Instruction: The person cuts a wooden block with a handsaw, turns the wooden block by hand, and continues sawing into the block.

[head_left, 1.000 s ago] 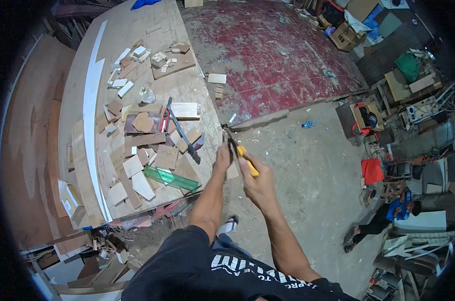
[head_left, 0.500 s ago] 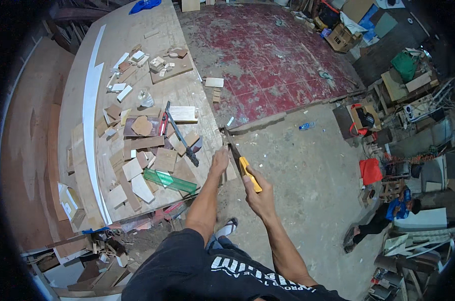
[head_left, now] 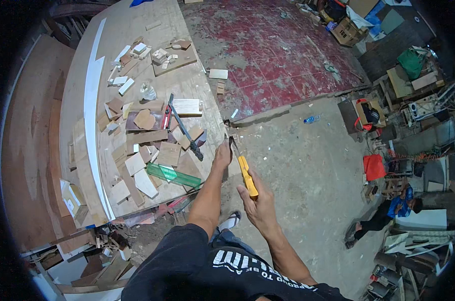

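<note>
My right hand (head_left: 261, 203) holds a handsaw by its yellow handle (head_left: 247, 178), its thumb lifted along the side. The dark, narrow saw blade (head_left: 234, 146) points away from me, its far end close beside my left hand (head_left: 223, 155). That left hand is closed at the right edge of the wooden worktable (head_left: 187, 88); what its fingers press on is too small to make out. A pale piece of board (head_left: 233, 168) juts out from the table beside my left wrist. Left of the hands lie a green translucent tube (head_left: 173, 175) and a dark bar with a black clamp-like end (head_left: 185, 131).
Wood offcuts (head_left: 168, 154), a clear plastic bag (head_left: 147, 92) and a small board with blocks (head_left: 175, 63) cover the table. A raised red tiled floor (head_left: 277, 65) lies ahead. At right, a person in blue (head_left: 400, 205) sits near stacked clutter and a red bag (head_left: 373, 167).
The saw has slid back toward me, and my right thumb has lifted off the handle's top. My left hand stays at the table edge. The view has shifted slightly.
</note>
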`<state>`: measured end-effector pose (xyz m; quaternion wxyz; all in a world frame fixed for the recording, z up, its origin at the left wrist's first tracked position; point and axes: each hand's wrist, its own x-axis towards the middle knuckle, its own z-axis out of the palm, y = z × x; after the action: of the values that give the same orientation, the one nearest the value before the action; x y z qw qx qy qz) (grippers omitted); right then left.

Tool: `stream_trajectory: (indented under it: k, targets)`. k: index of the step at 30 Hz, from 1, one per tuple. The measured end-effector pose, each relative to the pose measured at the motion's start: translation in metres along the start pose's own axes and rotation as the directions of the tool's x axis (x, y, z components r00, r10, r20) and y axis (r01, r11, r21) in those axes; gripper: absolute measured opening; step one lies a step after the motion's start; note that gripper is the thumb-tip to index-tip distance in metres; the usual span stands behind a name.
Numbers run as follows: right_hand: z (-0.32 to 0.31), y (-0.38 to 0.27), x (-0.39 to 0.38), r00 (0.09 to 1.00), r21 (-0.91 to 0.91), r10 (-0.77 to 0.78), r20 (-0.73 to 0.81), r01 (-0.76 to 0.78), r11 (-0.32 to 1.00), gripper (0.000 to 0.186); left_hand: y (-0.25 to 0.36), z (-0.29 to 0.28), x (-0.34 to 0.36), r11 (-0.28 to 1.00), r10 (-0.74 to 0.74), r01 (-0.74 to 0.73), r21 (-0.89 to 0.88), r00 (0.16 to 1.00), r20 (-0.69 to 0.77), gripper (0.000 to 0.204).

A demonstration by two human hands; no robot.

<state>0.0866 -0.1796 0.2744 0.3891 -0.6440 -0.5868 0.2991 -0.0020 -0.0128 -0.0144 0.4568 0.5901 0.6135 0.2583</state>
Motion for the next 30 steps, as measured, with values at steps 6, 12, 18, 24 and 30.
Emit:
stream_trajectory:
  k: [6,12,18,24,30]
  targets:
    - [0.024,0.024,0.037,0.987,0.2,0.136,-0.084,-0.117,0.973,0.043,0.008,0.005,0.007,0.998,0.069,-0.069,0.015,0.997,-0.025,0.048]
    - [0.015,0.025,0.026,0.99,0.116,0.07,-0.119,-0.056,0.992,0.043,0.019,0.011,-0.009,0.997,0.053,-0.056,-0.046,0.997,-0.062,0.048]
    - [0.006,0.003,0.017,0.993,0.045,0.006,-0.118,-0.001,0.999,0.039,0.007,-0.001,-0.008,0.999,0.045,-0.044,0.015,0.997,-0.057,0.054]
    - [0.019,0.008,0.048,0.972,0.167,0.236,-0.002,-0.233,0.958,0.039,0.007,-0.01,0.007,0.991,0.117,-0.118,0.061,0.993,0.016,0.047]
    - [0.013,0.022,0.04,0.983,0.124,0.141,-0.116,-0.127,0.984,0.038,0.026,0.006,-0.003,0.998,0.022,-0.027,0.056,0.996,0.086,0.045]
